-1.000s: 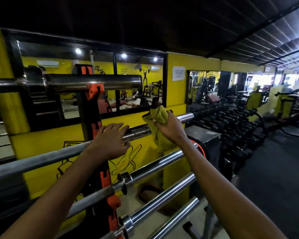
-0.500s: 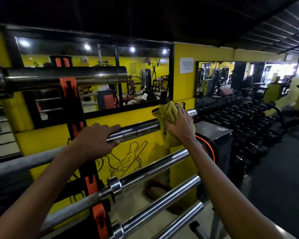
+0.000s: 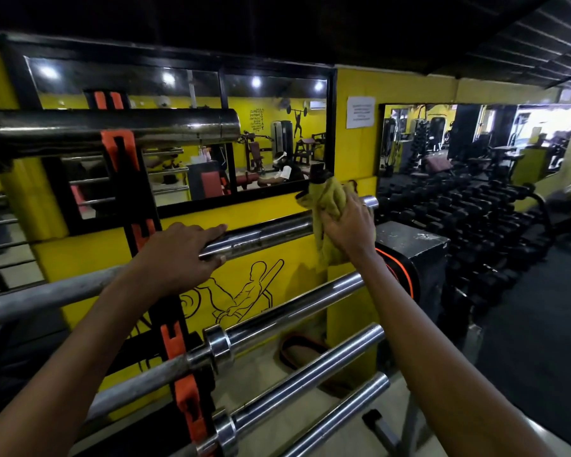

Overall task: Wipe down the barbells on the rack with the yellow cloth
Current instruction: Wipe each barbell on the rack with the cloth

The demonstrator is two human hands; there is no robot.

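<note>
Several chrome barbells lie across a black rack with orange hooks (image 3: 183, 387). My right hand (image 3: 348, 227) presses the yellow cloth (image 3: 328, 201) around the sleeve of the second barbell from the top (image 3: 264, 234), close to its right end. My left hand (image 3: 182, 255) grips that same barbell further left, beside the rack upright. A thick barbell (image 3: 119, 128) rests on the top hooks. Below lie further barbells (image 3: 294, 310), (image 3: 310, 374), whose sleeves point to the right.
A yellow wall with a lifter drawing (image 3: 241, 291) and mirrors (image 3: 271, 140) stands right behind the rack. A black box (image 3: 412, 245) sits at the barbell ends. A long dumbbell rack (image 3: 468, 212) runs along the right, with dark floor (image 3: 524, 324) beside it.
My right hand has slid the yellow cloth rightward along the barbell sleeve, from near its middle to close to its end. My left hand stays gripping the bar by the upright.
</note>
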